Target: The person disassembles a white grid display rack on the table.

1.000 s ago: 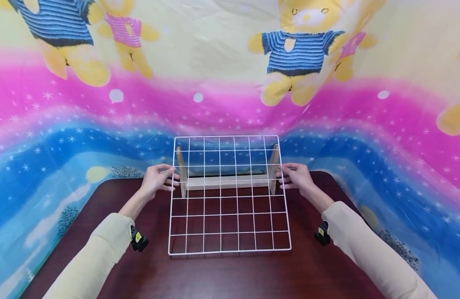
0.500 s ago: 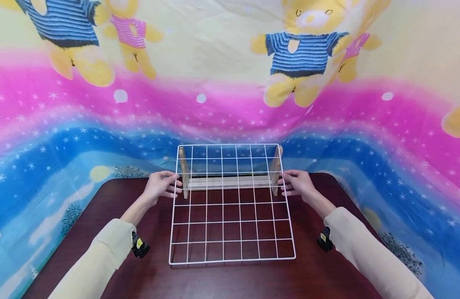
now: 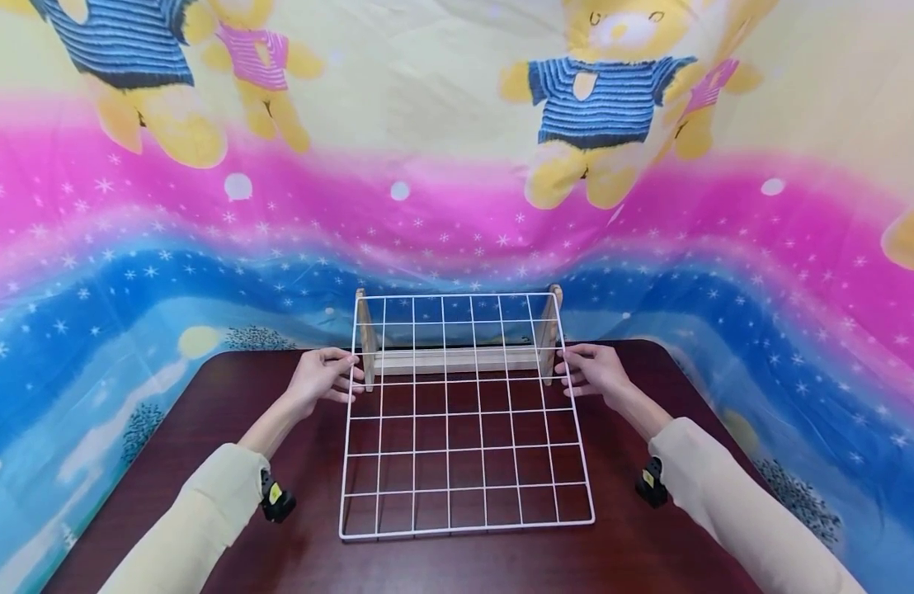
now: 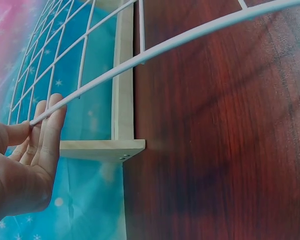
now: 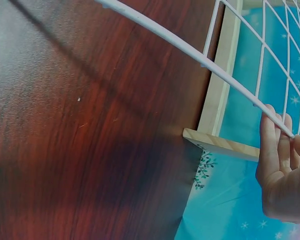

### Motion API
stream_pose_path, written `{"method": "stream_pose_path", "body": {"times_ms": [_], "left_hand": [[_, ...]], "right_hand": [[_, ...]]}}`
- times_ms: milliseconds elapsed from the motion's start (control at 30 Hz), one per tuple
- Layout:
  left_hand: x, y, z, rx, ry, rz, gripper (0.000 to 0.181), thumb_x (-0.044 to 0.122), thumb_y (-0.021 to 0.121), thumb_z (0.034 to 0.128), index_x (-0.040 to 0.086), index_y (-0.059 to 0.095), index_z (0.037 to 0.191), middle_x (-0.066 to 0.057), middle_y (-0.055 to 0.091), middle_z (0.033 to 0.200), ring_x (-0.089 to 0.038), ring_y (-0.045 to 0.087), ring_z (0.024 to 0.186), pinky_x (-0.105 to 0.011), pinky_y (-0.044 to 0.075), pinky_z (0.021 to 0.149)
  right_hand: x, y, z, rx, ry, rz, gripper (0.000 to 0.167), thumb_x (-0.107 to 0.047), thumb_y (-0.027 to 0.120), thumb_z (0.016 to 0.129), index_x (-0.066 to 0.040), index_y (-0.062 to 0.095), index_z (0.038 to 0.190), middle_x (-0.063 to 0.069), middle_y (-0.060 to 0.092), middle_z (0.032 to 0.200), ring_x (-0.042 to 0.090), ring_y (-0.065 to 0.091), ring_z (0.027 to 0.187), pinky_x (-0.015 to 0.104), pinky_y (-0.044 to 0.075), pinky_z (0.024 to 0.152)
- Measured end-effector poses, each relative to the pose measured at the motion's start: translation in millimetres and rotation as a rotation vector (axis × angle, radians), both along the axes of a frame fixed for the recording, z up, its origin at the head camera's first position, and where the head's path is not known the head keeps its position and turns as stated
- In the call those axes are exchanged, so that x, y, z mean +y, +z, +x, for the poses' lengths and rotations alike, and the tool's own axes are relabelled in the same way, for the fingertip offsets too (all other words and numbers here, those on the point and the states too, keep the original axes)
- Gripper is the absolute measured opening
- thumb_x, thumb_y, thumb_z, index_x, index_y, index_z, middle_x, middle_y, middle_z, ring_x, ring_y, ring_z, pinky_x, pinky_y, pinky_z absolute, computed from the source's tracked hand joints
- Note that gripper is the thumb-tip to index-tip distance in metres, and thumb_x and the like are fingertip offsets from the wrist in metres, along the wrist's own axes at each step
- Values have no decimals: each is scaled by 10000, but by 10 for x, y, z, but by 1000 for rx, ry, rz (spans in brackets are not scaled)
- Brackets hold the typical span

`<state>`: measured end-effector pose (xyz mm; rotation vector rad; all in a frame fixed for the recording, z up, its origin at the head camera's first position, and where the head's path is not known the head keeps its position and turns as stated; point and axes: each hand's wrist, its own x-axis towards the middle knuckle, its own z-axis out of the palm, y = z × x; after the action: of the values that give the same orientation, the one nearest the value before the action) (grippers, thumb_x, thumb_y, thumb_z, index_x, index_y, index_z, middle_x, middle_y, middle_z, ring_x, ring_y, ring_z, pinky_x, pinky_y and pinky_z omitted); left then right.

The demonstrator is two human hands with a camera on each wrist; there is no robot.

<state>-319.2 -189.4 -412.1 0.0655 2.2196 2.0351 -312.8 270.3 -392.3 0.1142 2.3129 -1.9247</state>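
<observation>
A white wire grid panel (image 3: 448, 417) slants over the table, its far edge level with the upper part of a wooden stand (image 3: 457, 360). My left hand (image 3: 322, 376) pinches the panel's left side wire between thumb and fingers, as the left wrist view confirms. On the opposite side wire, my right hand (image 3: 598, 371) pinches in the same way. In the left wrist view one end board (image 4: 105, 147) of the stand is near the left fingers; the other end board (image 5: 220, 142) shows by the right fingers. Whether the panel touches the stand is unclear.
Under everything is a dark red-brown wooden table (image 3: 279, 561) with rounded far corners. A printed curtain (image 3: 442, 124) with teddy bears hangs behind it and along both sides. The stand is close to the table's far edge.
The panel has come lower and nearer to me, its far edge dropping from above the stand's ends to about their tops. Both hands moved down slightly with it, keeping their pinch.
</observation>
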Motion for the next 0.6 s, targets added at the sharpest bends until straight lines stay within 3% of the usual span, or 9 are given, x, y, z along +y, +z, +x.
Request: {"method": "stream_pose_path", "body": {"times_ms": [333, 600], "left_hand": [[7, -89, 38, -26, -5, 13, 257, 89, 518, 1007, -122, 541, 1152, -313, 660, 996, -311, 714, 738, -406, 585, 589], [53, -127, 100, -23, -13, -9, 247, 87, 509, 1010, -122, 548, 1136, -335, 647, 1005, -300, 714, 726, -396, 584, 575]], "right_hand": [[28, -77, 43, -9, 6, -13, 340, -117, 511, 1013, 94, 516, 1279, 157, 705, 885, 192, 678, 653, 434, 586, 657], [74, -151, 103, -26, 19, -13, 337, -107, 502, 1015, 102, 513, 1279, 233, 689, 964, 211, 687, 679, 442, 584, 670]]}}
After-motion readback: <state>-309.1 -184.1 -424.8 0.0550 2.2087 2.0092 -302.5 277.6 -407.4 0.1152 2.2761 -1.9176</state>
